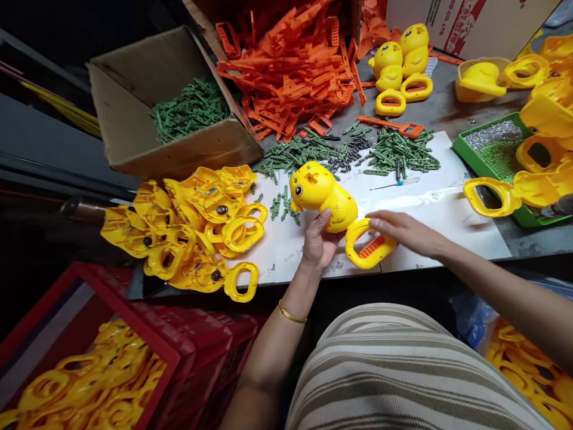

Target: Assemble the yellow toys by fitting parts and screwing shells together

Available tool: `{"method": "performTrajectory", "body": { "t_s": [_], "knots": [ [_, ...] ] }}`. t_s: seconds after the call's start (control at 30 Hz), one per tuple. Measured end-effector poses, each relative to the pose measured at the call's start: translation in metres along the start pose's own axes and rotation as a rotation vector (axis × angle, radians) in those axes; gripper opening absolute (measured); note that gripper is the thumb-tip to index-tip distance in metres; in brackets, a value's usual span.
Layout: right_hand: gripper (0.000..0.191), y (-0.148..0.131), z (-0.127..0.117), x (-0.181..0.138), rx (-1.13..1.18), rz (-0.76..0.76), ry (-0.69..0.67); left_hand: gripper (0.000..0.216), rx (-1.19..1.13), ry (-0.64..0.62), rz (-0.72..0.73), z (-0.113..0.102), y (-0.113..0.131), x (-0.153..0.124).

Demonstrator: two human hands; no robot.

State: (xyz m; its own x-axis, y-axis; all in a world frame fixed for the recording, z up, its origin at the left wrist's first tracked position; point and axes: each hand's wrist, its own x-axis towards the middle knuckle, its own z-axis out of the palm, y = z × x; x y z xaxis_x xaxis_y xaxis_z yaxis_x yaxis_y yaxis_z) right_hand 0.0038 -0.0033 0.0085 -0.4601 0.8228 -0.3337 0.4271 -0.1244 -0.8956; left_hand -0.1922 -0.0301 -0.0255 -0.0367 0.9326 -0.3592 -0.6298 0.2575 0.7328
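A yellow duck-shaped toy (323,194) with a ring handle and an orange insert (372,246) lies on a white sheet (430,206) at the table's near edge. My left hand (319,242) grips the toy's body from below, fingers curled on it. My right hand (398,230) rests flat on the handle ring, fingers stretched toward the toy. Small green pegs (284,206) lie just left of the toy.
A heap of yellow half shells (192,227) lies left. A cardboard box of green pegs (190,110), orange parts (295,65), finished ducks (400,65), a green tray (496,149), a small screwdriver (396,183) and red crates (147,340) surround the work area.
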Motion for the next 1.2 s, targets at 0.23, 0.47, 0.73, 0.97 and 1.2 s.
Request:
{"method": "performTrajectory", "body": {
  "t_s": [0.23, 0.47, 0.73, 0.97, 1.2],
  "knots": [
    [0.047, 0.013, 0.027, -0.013, -0.202, -0.138, 0.24, 0.061, 0.254, -0.144, -0.041, -0.009, -0.02, -0.009],
    [0.053, 0.016, 0.028, -0.006, -0.196, -0.126, 0.354, 0.052, 0.724, 0.028, 0.143, 0.004, -0.039, -0.029],
    [0.058, 0.033, 0.018, 0.002, 0.008, -0.128, 0.399, 0.058, 0.773, 0.021, 0.06, 0.022, -0.03, -0.008],
    [0.063, 0.039, 0.017, 0.026, 0.315, 0.004, 0.597, 0.042, 1.256, 0.028, 0.561, 0.045, -0.04, -0.012],
    [0.056, 0.041, 0.015, 0.037, 0.282, 0.005, 0.74, 0.041, 1.143, -0.11, 0.422, 0.05, -0.033, 0.002]
  ]
}}
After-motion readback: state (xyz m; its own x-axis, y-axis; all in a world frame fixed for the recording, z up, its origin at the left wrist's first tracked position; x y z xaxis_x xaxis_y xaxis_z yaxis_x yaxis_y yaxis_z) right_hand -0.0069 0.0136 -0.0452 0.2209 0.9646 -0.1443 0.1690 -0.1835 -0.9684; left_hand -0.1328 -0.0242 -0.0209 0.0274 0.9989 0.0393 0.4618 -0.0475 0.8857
